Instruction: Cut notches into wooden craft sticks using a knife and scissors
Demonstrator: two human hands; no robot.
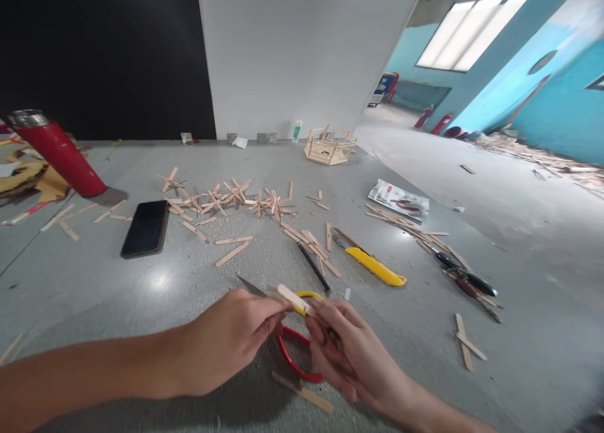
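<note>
My right hand (346, 348) grips a flat wooden craft stick (293, 299) between thumb and fingers. From the other side, my left hand (231, 338) pinches with thumb and forefinger at the same stick. Just behind and under my hands lies a pair of scissors (298, 371) with one red and one yellow handle loop; its blade points to the far left and is partly hidden by my left hand. Another craft stick (309, 395) rests on the grey table (189, 313) below the red loop.
Loose craft sticks (231, 197) lie in a heap further back. A yellow cutter (375, 266), black pen (314, 266), phone (145, 228), pliers (465, 272) and white packet (399, 198) surround the work. A red bottle (59, 156) stands left; a stick-built hexagonal frame (329, 148) sits at the back.
</note>
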